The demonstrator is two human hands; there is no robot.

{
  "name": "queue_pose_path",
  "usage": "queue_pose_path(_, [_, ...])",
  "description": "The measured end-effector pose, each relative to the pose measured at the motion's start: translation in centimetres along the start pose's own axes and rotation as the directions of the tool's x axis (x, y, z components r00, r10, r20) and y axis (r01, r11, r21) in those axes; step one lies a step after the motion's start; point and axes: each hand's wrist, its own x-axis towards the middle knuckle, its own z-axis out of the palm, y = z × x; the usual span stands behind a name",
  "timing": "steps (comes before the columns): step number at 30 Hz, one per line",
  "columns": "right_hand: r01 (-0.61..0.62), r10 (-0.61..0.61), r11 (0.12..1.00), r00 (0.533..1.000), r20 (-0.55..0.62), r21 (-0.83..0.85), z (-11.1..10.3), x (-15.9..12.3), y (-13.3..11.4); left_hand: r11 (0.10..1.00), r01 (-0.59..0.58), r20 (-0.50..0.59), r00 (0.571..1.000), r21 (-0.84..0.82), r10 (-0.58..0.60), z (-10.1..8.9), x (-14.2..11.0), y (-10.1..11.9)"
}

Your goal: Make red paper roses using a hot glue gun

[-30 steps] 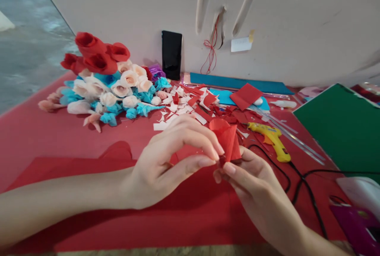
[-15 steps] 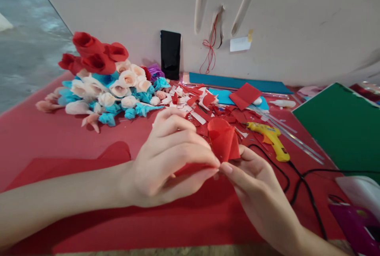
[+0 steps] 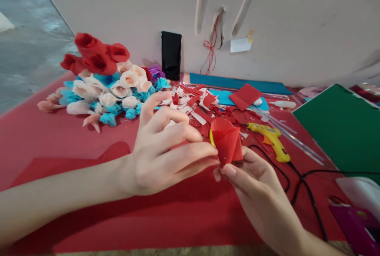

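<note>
A red paper flower (image 3: pixel 228 141), rolled into a cup of petals, is held upright in front of me. My right hand (image 3: pixel 258 184) pinches its base from the right, thumb in front and fingers behind. From the left, my left hand (image 3: pixel 169 149) has its lower fingers closed against the flower's lower edge, with the upper fingers raised and bent. A thin yellow strip (image 3: pixel 212 138) shows at the flower's left side; what it is, I cannot make out. Beneath my left forearm lies a red paper sheet (image 3: pixel 74 165) with a rounded piece above it.
Several red, cream and blue paper flowers (image 3: pixel 101 86) are piled at the left. Paper scraps (image 3: pixel 196 105) lie behind my hands. A yellow glue gun (image 3: pixel 270 135) with a black cord rests to the right, near a green board (image 3: pixel 341 125). A phone (image 3: pixel 171 56) leans on the wall.
My left fingers have loosened from the tight pinch at the flower's base and the upper ones have lifted. The yellow strip has come into view. My right hand keeps its hold.
</note>
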Motion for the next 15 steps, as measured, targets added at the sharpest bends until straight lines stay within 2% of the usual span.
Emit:
queue_pose_path(4, [0.029, -0.030, 1.000, 1.000, -0.002, -0.010, 0.00, 0.03, 0.01, 1.000, 0.003, 0.023, 1.000, 0.007, -0.003, -0.05, 0.13, 0.05])
queue_pose_path(8, [0.041, -0.041, 0.999, 0.999, 0.006, -0.007, 0.06, 0.20, 0.18, 0.995, 0.103, 0.087, 0.991, 0.008, -0.103, 0.05, 0.31, 0.47])
queue_pose_path(12, [0.036, -0.037, 0.999, 0.999, -0.022, -0.028, -0.03, 0.47, 0.38, 0.982, 0.161, 0.110, 0.983, -0.100, -0.149, 0.26, 0.18, 0.86])
queue_pose_path(15, [0.046, -0.046, 0.999, 0.998, -0.036, -0.023, -0.22, 0.66, 0.45, 0.954, 0.235, 0.168, 0.964, -0.189, -0.204, 0.29, 0.08, 0.88])
